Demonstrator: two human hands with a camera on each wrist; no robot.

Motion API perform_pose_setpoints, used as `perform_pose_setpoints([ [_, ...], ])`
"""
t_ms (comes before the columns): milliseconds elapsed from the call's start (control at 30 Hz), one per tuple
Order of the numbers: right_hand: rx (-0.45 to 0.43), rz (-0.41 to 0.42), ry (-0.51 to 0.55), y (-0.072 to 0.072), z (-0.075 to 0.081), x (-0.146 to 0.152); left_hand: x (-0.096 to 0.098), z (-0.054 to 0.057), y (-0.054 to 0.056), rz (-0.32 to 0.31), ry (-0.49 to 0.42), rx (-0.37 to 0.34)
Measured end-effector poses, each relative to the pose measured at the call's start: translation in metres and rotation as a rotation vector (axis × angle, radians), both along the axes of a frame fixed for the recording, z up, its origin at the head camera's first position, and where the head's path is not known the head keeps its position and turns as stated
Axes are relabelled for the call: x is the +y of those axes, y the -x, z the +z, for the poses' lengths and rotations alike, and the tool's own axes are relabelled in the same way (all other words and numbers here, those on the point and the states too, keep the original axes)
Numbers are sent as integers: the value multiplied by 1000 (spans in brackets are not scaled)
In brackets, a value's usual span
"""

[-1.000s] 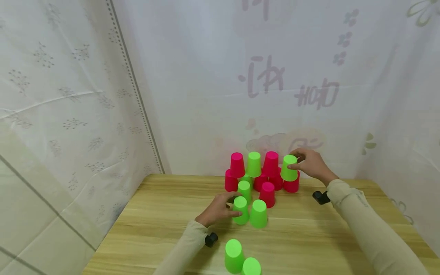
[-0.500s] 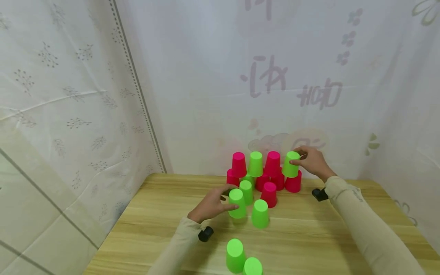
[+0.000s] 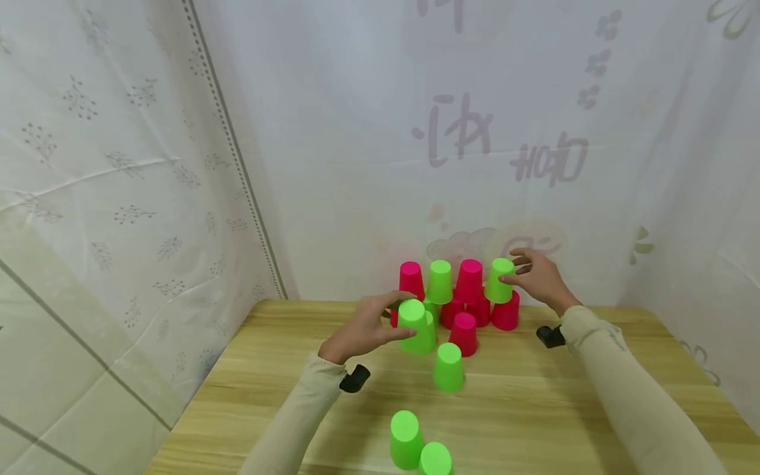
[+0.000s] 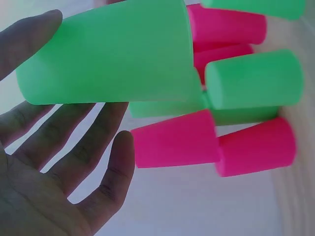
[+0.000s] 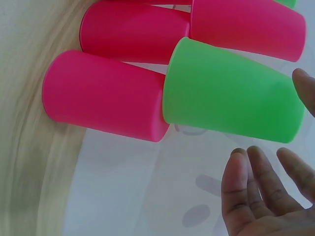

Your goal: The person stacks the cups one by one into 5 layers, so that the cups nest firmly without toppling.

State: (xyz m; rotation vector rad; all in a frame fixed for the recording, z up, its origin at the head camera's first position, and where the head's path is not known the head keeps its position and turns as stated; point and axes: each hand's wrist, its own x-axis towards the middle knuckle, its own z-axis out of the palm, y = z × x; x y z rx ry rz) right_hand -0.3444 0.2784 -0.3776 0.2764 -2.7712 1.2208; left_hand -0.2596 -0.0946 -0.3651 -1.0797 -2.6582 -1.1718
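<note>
My left hand (image 3: 363,326) grips an upside-down green cup (image 3: 411,315) between thumb and fingers, raised above the table. In the head view this cup covers part of a green cup (image 3: 430,336) standing behind it. My right hand (image 3: 537,278) is beside the green cup (image 5: 231,91) at the right end of the upper row, its straight fingers apart from the cup wall in the right wrist view. That cup rests on a red cup (image 3: 506,313) below. Left along the same row are a red cup (image 3: 469,282), a green cup (image 3: 440,284) and another red cup (image 3: 410,278).
A red cup (image 3: 464,335) stands before the stack, with a green cup (image 3: 448,368) nearer. Two more green cups, one left (image 3: 406,441) and one right (image 3: 435,460), are near the front of the wooden table (image 3: 237,396). A patterned curtain (image 3: 356,198) hangs behind.
My left hand has lifted the green cup off the table and carried it towards the stack. My right hand has set its green cup on the row and loosened its fingers.
</note>
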Motion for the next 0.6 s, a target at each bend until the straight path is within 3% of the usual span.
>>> perform_pose_setpoints([
  [100,5,-9,24,-8,-2,7,0,10,8,7,11,38],
  [367,33,-53,136,-44,-3,22,6,34,34,11,-20,18],
  [600,66,51,172,-74,-8,7,24,50,58,60,-54,45],
])
